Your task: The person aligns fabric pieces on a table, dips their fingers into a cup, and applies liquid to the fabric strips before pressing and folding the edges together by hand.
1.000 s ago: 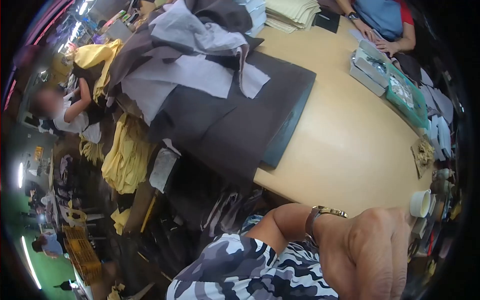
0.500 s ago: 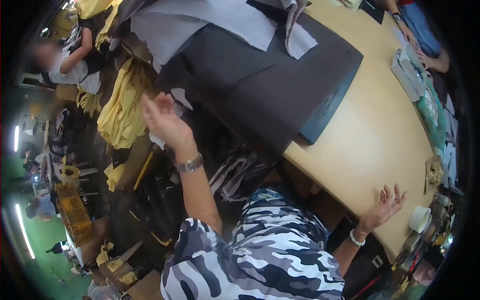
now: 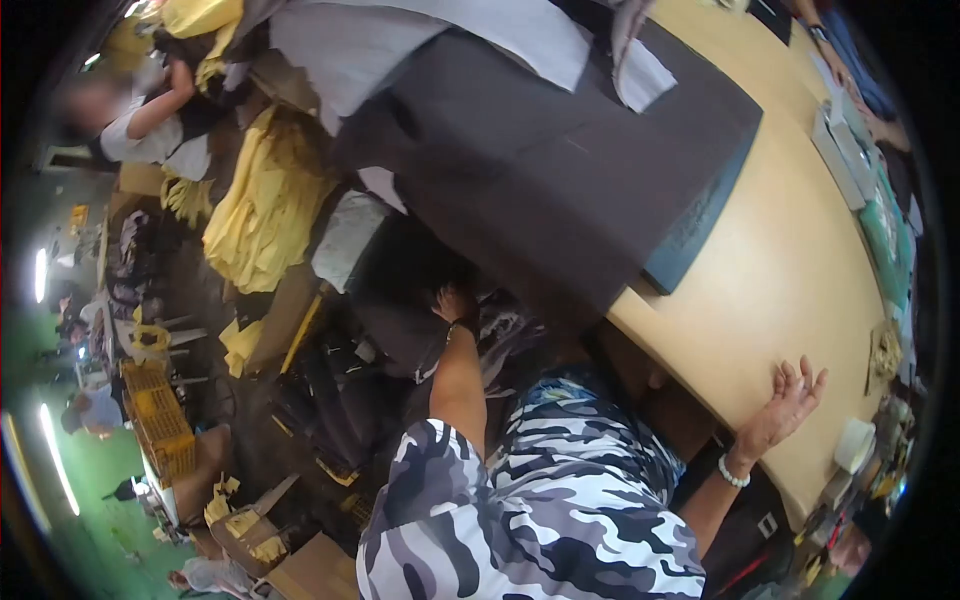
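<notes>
cluttered workroom floor spreads around the tan bench (image 3: pixel 800 270), with yellow cloth (image 3: pixel 265 205) bunched well to the left of the bench and a yellow crate (image 3: pixel 155 415) farther from it. your left hand (image 3: pixel 452 303) reaches low beside the bench, at the black cloth (image 3: pixel 400 250) heaped just off its left edge. those fingers are small and dim against the dark, so whether they pinch the cloth or only touch it cannot be told; the arm seems extended because that heap lies below the bench top. your right hand (image 3: pixel 780 415) is out over the near edge of the bench, fingers spread with nothing visible in them, perhaps to balance the low reach. whether it touches the bench is unclear.

on the bench, a dark fabric sheet (image 3: pixel 560 170) covers most of a blue-grey slab (image 3: pixel 690 250) and overhangs the edge, probably because it is broader than its support. light grey fabric pieces (image 3: pixel 350 60) lie over it toward the bench's left end. a white box (image 3: pixel 840 155) sits along the bench's right side near a co-worker's hand (image 3: pixel 840 70), likely placed for that person's reach.
</notes>
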### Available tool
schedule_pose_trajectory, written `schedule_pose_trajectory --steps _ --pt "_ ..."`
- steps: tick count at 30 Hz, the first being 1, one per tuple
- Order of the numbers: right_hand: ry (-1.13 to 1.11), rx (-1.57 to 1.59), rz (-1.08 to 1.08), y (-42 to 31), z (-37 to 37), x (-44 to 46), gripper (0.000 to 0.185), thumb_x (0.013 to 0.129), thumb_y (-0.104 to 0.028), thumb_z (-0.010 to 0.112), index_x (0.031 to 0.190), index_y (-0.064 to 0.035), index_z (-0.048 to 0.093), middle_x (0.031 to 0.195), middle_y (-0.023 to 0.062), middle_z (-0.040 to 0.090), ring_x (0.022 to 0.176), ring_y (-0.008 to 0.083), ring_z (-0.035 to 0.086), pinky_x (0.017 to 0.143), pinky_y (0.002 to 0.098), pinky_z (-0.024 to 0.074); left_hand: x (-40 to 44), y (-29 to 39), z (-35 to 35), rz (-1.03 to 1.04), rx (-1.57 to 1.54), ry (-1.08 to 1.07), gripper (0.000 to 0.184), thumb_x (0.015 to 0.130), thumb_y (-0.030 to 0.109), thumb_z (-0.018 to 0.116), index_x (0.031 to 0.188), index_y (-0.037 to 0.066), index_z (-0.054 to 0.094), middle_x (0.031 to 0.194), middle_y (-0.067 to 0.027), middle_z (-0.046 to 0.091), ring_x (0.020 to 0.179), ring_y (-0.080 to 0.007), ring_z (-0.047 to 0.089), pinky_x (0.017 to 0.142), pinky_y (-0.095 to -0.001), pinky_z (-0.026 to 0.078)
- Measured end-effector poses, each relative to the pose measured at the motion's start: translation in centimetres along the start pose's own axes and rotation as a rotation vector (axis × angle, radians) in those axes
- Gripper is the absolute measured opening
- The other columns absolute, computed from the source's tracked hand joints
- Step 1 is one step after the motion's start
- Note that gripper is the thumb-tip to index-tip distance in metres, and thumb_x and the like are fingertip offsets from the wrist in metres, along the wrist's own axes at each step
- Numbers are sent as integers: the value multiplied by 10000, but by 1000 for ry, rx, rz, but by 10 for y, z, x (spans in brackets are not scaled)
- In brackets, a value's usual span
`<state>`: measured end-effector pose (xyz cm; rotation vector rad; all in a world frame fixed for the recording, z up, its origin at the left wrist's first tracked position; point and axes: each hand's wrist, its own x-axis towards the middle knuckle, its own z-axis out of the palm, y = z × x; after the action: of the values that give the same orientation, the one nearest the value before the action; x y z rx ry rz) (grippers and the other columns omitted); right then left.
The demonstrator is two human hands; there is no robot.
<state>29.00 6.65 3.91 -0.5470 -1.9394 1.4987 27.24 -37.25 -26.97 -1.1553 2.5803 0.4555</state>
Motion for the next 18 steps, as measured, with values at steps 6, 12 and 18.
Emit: schedule_pose_trajectory --steps 6,12,18 --pt "-20 -50 -18 -3 3 -1 483 985 -168 390 1420 -21 243 1309 180 442 992 178 537 902 333 429 17 -52 -123 -219 -644 801 196 926 98 459 1040 -57 492 1004 -289 569 958 -437 560 843 -459 426" --pt "-26 75 8 -4 6 -3 492 966 -142 400 1418 -13 258 1279 171 464 977 183 540 877 327 440 -17 3 -378 219 -1438 1033 381 949 186 484 1176 -120 480 1161 -226 551 1022 -310 572 885 -401 456" --pt "-23 222 -9 -8 0 -6 524 948 -120 418 1432 -24 239 1272 156 463 1006 194 534 890 342 437 -164 248 -484 1007 -1989 214 335 943 207 485 1189 -13 542 1204 -168 588 1078 -298 576 990 -507 411"
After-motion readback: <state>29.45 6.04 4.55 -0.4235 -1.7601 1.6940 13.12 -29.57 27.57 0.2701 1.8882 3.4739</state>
